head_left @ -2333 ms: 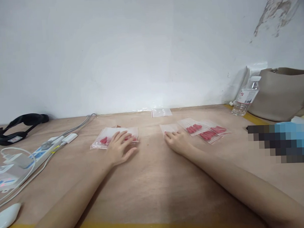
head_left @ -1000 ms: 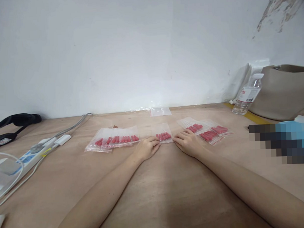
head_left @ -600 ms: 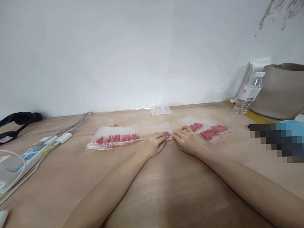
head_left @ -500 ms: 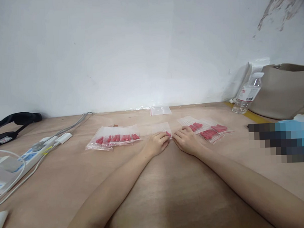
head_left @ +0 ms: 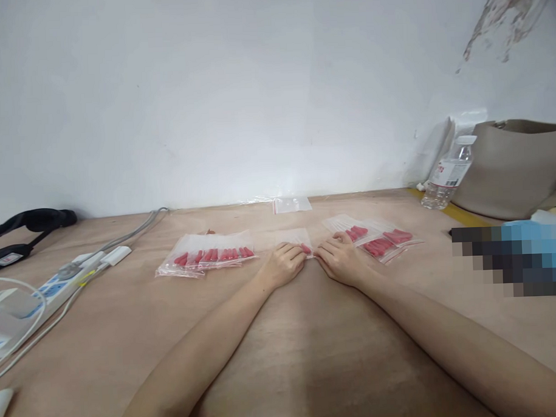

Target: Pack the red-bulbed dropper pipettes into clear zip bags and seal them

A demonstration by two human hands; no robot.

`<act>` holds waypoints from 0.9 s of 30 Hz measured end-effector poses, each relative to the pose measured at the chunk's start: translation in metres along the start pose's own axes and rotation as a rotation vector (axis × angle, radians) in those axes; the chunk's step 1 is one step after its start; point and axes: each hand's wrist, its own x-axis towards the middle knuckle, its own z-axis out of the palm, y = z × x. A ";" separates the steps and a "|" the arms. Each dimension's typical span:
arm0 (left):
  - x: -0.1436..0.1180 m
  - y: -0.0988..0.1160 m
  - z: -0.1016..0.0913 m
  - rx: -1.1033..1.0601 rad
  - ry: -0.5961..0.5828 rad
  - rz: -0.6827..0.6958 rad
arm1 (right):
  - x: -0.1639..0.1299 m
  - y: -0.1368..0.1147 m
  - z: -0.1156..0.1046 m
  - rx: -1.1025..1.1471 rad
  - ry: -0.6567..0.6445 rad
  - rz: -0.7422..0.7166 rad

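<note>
A small clear zip bag point(head_left: 301, 236) with a red piece inside lies at the middle of the table. My left hand point(head_left: 286, 263) rests over the bag's near left part, its fingers closed on the edge. From the other side, my right hand point(head_left: 338, 258) pinches the bag's near right corner. My fingers hide most of that edge. To the left lies an overlapping row of zip bags point(head_left: 215, 241) with red pieces in them. Just beyond my right hand, more zip bags point(head_left: 382, 244) with red pieces lie in a loose pile.
A flat zip bag point(head_left: 292, 204) lies by the wall. At left are a power strip point(head_left: 57, 283) with cables, a black strap-like object point(head_left: 32, 220) and part of a white object point(head_left: 1, 403). A plastic bottle point(head_left: 450, 173) leans by a grey-beige container point(head_left: 509, 170) at right.
My left hand has slid slightly left along the bag, and more of the red piece shows between my hands. The view has shifted a little.
</note>
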 end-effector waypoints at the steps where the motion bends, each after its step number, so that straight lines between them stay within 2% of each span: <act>1: -0.004 -0.001 -0.004 0.010 0.004 0.003 | -0.001 0.001 -0.001 0.002 0.001 0.003; 9: -0.037 -0.011 -0.033 0.103 0.025 -0.064 | -0.003 0.000 -0.002 0.003 0.026 -0.024; 17: -0.044 -0.011 -0.031 0.138 -0.025 -0.200 | -0.001 -0.002 -0.001 0.015 0.035 -0.033; 21: -0.041 -0.007 -0.030 0.074 -0.040 -0.241 | -0.005 0.000 0.002 0.097 0.039 0.032; 27: -0.034 -0.003 -0.021 -0.238 -0.050 -0.334 | -0.004 -0.005 -0.009 0.334 -0.034 0.066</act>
